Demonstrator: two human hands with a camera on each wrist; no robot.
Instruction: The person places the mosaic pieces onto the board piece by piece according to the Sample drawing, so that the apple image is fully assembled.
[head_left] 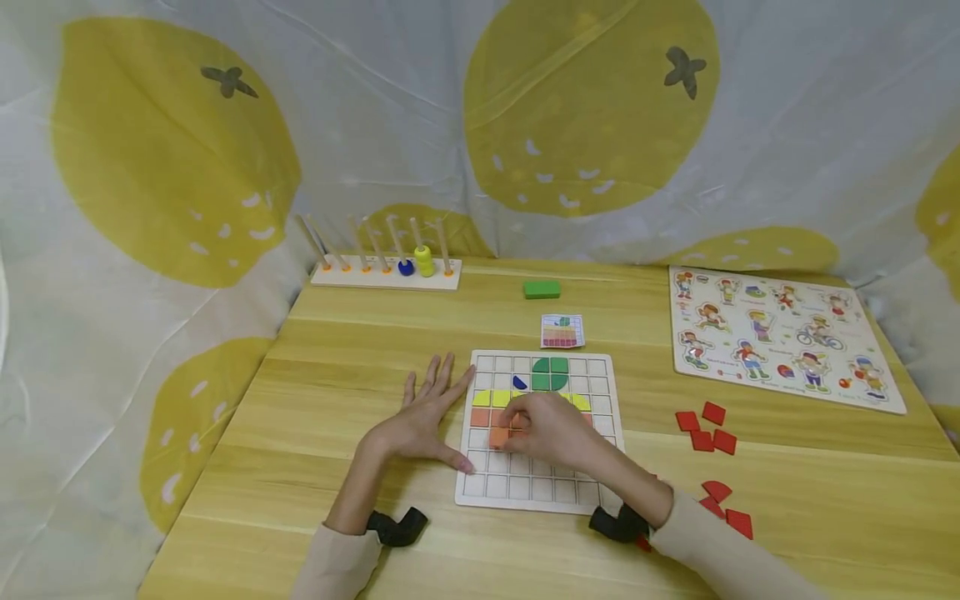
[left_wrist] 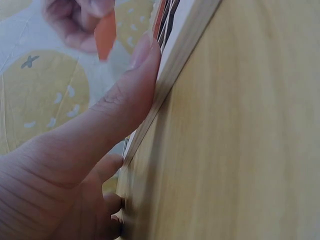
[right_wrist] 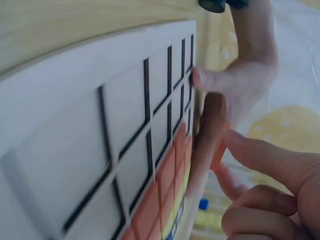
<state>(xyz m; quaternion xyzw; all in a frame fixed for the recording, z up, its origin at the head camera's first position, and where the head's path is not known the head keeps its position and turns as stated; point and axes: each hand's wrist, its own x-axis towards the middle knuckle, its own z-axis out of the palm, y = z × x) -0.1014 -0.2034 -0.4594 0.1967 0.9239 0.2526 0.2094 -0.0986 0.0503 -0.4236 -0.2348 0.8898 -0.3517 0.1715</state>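
Observation:
A white grid board [head_left: 525, 493] lies on the table with rows of coloured tiles: green quarter-rounds [head_left: 550, 374] on top, a small blue piece [head_left: 521, 382], yellow tiles [head_left: 482, 398], then orange-red ones [head_left: 480, 417]. Above the board's left part, my right hand [head_left: 551, 425] pinches an orange tile [right_wrist: 218, 152] between thumb and finger, held off the surface in the wrist views. My left hand [head_left: 423, 417] spreads its fingers along the board's left side, the thumb [left_wrist: 135, 75] touching the edge. Part of the yellow and orange rows is hidden behind my right hand.
Several red tiles [head_left: 702, 441] lie right of the board, more [head_left: 738, 523] by my right forearm. Behind the board are a small pattern card [head_left: 562, 331] and a green block [head_left: 542, 289]. A peg stand [head_left: 385, 281] stands back left, a picture board [head_left: 780, 333] right.

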